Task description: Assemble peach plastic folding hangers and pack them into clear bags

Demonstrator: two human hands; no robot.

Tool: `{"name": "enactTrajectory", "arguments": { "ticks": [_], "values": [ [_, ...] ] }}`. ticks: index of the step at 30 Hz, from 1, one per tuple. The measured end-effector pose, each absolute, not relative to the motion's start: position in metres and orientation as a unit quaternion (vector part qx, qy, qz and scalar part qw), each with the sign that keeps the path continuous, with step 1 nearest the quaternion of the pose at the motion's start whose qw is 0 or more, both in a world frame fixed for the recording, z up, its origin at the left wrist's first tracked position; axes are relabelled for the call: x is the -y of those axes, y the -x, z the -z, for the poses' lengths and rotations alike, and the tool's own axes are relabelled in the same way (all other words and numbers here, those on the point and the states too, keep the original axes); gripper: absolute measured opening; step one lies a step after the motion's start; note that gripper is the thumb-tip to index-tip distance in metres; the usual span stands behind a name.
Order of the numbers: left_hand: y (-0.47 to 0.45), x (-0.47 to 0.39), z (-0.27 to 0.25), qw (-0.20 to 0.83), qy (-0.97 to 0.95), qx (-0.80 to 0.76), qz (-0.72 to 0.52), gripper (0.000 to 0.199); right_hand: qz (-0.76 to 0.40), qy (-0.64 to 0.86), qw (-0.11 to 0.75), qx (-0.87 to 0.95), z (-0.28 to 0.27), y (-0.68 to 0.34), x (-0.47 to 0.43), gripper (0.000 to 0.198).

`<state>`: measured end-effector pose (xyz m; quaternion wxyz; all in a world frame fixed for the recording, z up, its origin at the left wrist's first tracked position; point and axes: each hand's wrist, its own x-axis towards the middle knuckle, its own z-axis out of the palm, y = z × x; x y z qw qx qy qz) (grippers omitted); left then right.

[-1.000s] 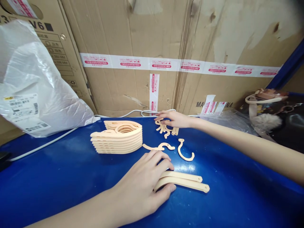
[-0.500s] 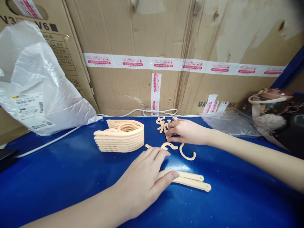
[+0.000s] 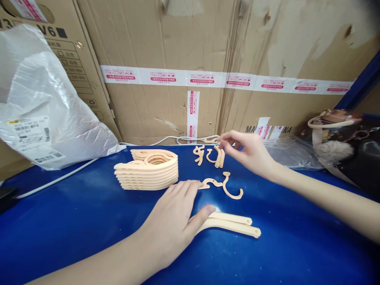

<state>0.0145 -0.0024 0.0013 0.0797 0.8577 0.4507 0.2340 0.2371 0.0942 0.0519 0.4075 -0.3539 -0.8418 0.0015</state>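
Note:
My left hand point(image 3: 175, 223) lies palm down with its fingers stretched out, its thumb over the near ends of two long cream hanger arms point(image 3: 231, 225). Its fingertips partly cover a curved cream piece point(image 3: 212, 182). A cream hook point(image 3: 233, 192) lies just to the right of that piece. My right hand point(image 3: 245, 150) pinches a small cream plastic piece point(image 3: 211, 140) above the table, beside a group of small cream parts point(image 3: 219, 157). To the left of these sits a neat stack of folded cream hangers point(image 3: 148, 174).
On the blue table point(image 3: 89, 237), a white plastic mailer bag point(image 3: 50, 103) leans at the left. Large cardboard boxes point(image 3: 166, 39) stand behind. A white cable point(image 3: 166, 139) runs along the back. Clear plastic point(image 3: 293, 152) and a dark bag point(image 3: 359, 154) lie at the right.
My right hand has risen from the small parts with a cream piece between its fingers, uncovering the parts and the hook's top. My left hand has stayed nearly in place.

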Motion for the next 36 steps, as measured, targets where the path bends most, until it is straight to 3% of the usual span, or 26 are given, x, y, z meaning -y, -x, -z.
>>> {"name": "enactTrajectory", "arguments": {
  "ticks": [2,5,9,12,17,20,29,36],
  "values": [
    [-0.014,0.003,-0.004,0.037,-0.861,-0.44,-0.253,0.049,-0.156,0.369,0.455,0.795,-0.051,-0.239,-0.085,0.016],
    [-0.015,0.004,-0.007,-0.03,-0.872,-0.409,-0.267,0.053,-0.337,0.375,0.439,0.744,-0.04,-0.24,-0.071,0.021],
    [-0.017,0.002,-0.004,-0.047,-0.884,-0.409,-0.222,0.054,-0.416,0.364,0.371,0.746,-0.019,-0.241,-0.061,0.018],
    [-0.017,-0.002,0.0,-0.046,-0.889,-0.425,-0.163,0.059,-0.379,0.355,0.332,0.788,-0.009,-0.243,-0.061,0.019],
    [-0.017,-0.005,-0.001,-0.023,-0.894,-0.432,-0.117,0.066,-0.137,0.353,0.279,0.882,-0.005,-0.247,-0.062,0.015],
    [-0.017,-0.004,-0.001,-0.006,-0.893,-0.434,-0.118,0.066,-0.051,0.315,0.259,0.912,-0.006,-0.248,-0.061,0.013],
    [-0.016,-0.003,0.003,0.033,-0.885,-0.434,-0.163,0.053,-0.1,0.345,0.252,0.899,-0.003,-0.251,-0.068,0.017],
    [-0.015,-0.005,0.004,0.006,-0.896,-0.419,-0.15,0.053,-0.054,0.351,0.255,0.9,-0.003,-0.249,-0.066,0.016]
  ]
}}
